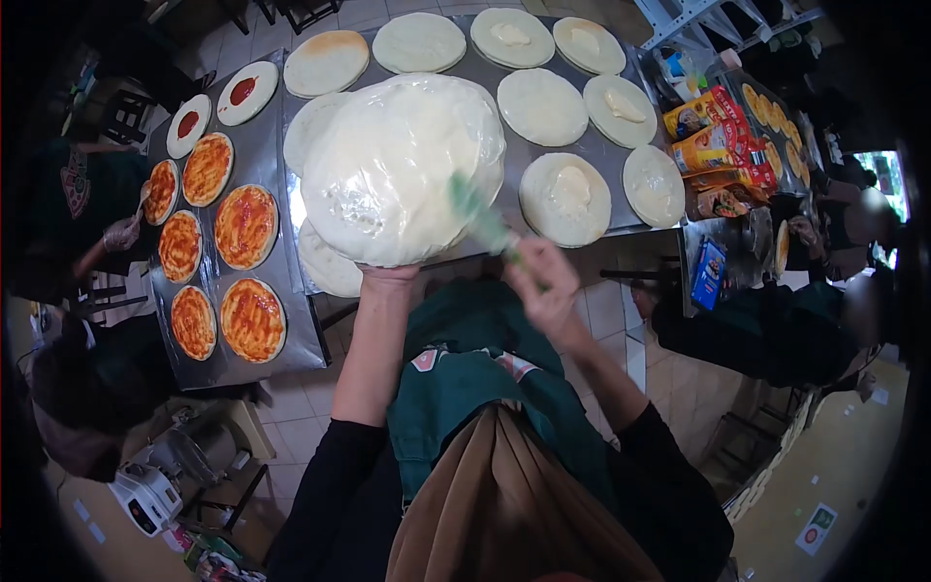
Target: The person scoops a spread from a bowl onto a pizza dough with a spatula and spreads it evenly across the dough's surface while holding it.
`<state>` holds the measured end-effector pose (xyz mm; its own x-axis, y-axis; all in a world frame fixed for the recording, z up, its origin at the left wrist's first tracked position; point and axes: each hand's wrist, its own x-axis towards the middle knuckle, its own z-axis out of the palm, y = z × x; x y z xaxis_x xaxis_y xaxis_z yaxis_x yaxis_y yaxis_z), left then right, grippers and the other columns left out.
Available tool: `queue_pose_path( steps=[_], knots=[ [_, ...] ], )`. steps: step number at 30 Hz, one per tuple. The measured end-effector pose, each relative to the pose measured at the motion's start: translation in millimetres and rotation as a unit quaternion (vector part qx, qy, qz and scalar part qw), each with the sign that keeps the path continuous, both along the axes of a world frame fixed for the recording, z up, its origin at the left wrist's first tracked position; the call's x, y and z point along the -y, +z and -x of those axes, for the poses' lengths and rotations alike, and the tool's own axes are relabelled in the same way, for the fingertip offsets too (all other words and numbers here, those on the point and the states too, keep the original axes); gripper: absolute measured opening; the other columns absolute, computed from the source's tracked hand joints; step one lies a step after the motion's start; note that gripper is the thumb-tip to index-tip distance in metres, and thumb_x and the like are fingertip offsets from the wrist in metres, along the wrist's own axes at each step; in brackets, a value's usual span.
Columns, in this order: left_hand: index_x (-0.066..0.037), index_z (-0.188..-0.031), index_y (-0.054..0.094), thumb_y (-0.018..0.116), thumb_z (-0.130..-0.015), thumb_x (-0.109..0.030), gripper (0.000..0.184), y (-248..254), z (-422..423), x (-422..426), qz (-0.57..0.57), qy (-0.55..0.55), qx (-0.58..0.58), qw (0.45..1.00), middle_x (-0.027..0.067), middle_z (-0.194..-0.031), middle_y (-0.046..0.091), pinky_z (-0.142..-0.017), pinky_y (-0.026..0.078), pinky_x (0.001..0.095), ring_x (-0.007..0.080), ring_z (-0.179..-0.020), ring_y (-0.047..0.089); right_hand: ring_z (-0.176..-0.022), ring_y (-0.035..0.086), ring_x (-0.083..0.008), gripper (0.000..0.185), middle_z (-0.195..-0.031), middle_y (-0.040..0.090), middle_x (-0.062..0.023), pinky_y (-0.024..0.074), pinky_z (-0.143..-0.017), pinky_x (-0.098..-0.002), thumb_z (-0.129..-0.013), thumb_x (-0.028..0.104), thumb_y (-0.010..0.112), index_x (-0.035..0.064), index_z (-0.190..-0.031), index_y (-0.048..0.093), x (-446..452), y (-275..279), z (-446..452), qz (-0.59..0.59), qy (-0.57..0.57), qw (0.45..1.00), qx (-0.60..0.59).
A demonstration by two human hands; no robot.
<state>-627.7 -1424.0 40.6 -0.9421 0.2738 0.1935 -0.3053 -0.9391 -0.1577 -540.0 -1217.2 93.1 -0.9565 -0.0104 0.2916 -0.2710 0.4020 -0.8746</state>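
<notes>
My left hand (391, 275) holds up a large round pizza base (388, 145) from below; its fingers are mostly hidden under the dough. A glossy, pale cream sauce covers the top of that base. In my right hand (545, 283) is the handle of a green spatula (473, 208), smeared by motion, its blade over the right side of the base. More pale bases lie on the metal table around it. Among them, a base (565, 199) just right of my spatula carries a dollop of cream, and another base (330, 267) sits partly beneath the held one.
On the left metal table (247, 364) lie several bases spread with red sauce (245, 226). A co-worker's gloved hand (122, 234) holds a spoon there. Orange sauce pouches (713, 145) and a blue packet (709, 274) lie at right, near other people. Stools stand on the tiled floor.
</notes>
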Motion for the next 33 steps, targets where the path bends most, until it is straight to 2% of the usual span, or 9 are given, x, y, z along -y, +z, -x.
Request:
queue_pose_path(
  steps=[4, 8, 9, 14, 16, 20, 26, 32, 33],
  knots=[
    [-0.013, -0.141, 0.037, 0.050, -0.085, -0.057, 0.073, -33.1, -2.9, 10.1, 0.222, 0.078, 0.053, 0.970, 0.0120, -0.144, 0.040, -0.109, 0.028, 0.0563, 0.0357, -0.132, 0.036, -0.107, 0.059, -0.0235, 0.035, -0.107, 0.061, -0.0140, 0.0434, -0.095, -0.0319, -0.081, -0.002, 0.065, 0.0001, -0.115, 0.064, 43.2, 9.4, -13.6, 0.104, 0.087, 0.991, 0.002],
    [-0.011, -0.139, 0.039, 0.049, -0.087, -0.054, 0.069, 4.7, -0.1, 18.8, 0.068, 0.010, -0.004, 0.998, 0.0141, -0.144, 0.039, -0.109, 0.027, 0.0569, 0.0352, -0.132, 0.037, -0.053, 0.039, -0.0002, 0.035, -0.102, 0.065, 0.0000, 0.0313, -0.046, -0.0170, -0.090, 0.008, 0.061, 0.0050, -0.124, 0.060, 17.6, 36.9, 34.4, 0.338, 0.004, 0.919, 0.205],
    [-0.010, -0.139, 0.040, 0.049, -0.087, -0.053, 0.068, 32.6, -0.6, 11.2, 0.020, -0.020, -0.043, 0.999, 0.0142, -0.144, 0.040, -0.109, 0.027, 0.0573, 0.0348, -0.131, 0.039, -0.059, 0.047, -0.0025, 0.033, -0.100, 0.065, -0.0018, 0.0388, -0.050, -0.0189, -0.090, 0.006, 0.059, 0.0033, -0.123, 0.060, 7.9, 52.1, 46.7, 0.337, 0.024, 0.924, 0.181],
    [-0.009, -0.138, 0.041, 0.049, -0.087, -0.053, 0.068, -1.0, -2.8, 5.8, 0.104, -0.017, 0.005, 0.994, 0.0149, -0.141, 0.044, -0.107, 0.030, 0.0588, 0.0363, -0.127, 0.043, -0.073, 0.062, -0.0164, 0.036, -0.097, 0.064, -0.0106, 0.0502, -0.062, -0.0265, -0.085, 0.001, 0.062, 0.0012, -0.121, 0.060, -1.0, 46.7, 29.1, -0.120, 0.037, 0.985, -0.120],
    [-0.010, -0.142, 0.036, 0.047, -0.087, -0.056, 0.072, -69.3, -7.4, 6.0, 0.280, 0.012, 0.106, 0.954, 0.0153, -0.142, 0.042, -0.106, 0.031, 0.0597, 0.0388, -0.128, 0.041, -0.069, 0.061, -0.0192, 0.036, -0.089, 0.063, -0.0111, 0.0502, -0.061, -0.0283, -0.083, -0.001, 0.063, 0.0020, -0.119, 0.062, 18.5, 53.3, -11.9, -0.129, 0.104, 0.986, -0.009],
    [-0.011, -0.141, 0.038, 0.044, -0.090, -0.054, 0.066, 7.0, 0.8, 4.3, 0.013, -0.056, -0.063, 0.996, 0.0152, -0.138, 0.046, -0.102, 0.038, 0.0563, 0.0359, -0.122, 0.048, -0.058, 0.055, -0.0179, 0.033, -0.078, 0.059, -0.0106, 0.0469, -0.054, -0.0306, -0.083, -0.002, 0.063, 0.0042, -0.115, 0.065, 8.3, 68.3, 0.1, -0.096, 0.036, 0.995, 0.017],
    [-0.010, -0.141, 0.038, 0.044, -0.090, -0.056, 0.069, -2.8, 7.7, 6.7, 0.017, -0.070, -0.037, 0.997, 0.0149, -0.140, 0.044, -0.105, 0.035, 0.0549, 0.0348, -0.126, 0.044, -0.057, 0.054, -0.0178, 0.043, -0.071, 0.054, -0.0077, 0.0473, -0.054, -0.0327, -0.082, 0.001, 0.063, 0.0089, -0.124, 0.061, 20.3, 70.3, -15.4, -0.160, 0.190, 0.969, -0.007],
    [-0.009, -0.142, 0.035, 0.044, -0.088, -0.060, 0.074, -1.3, -2.9, 2.0, -0.047, -0.080, -0.052, 0.994, 0.0143, -0.144, 0.039, -0.107, 0.032, 0.0536, 0.0333, -0.132, 0.037, -0.058, 0.054, -0.0221, 0.042, -0.072, 0.053, -0.0089, 0.0455, -0.052, -0.0332, -0.084, 0.000, 0.061, 0.0110, -0.124, 0.060, 1.9, 69.0, 25.7, -0.142, 0.034, 0.988, 0.046],
    [-0.009, -0.143, 0.033, 0.044, -0.088, -0.062, 0.076, -32.9, -1.5, 5.1, 0.085, -0.053, 0.005, 0.995, 0.0141, -0.145, 0.037, -0.108, 0.031, 0.0535, 0.0333, -0.133, 0.035, -0.059, 0.055, -0.0215, 0.045, -0.074, 0.054, -0.0082, 0.0465, -0.053, -0.0333, -0.083, 0.000, 0.062, 0.0142, -0.126, 0.059, 9.9, 68.6, 16.1, -0.148, 0.082, 0.985, 0.020]
  ],
)
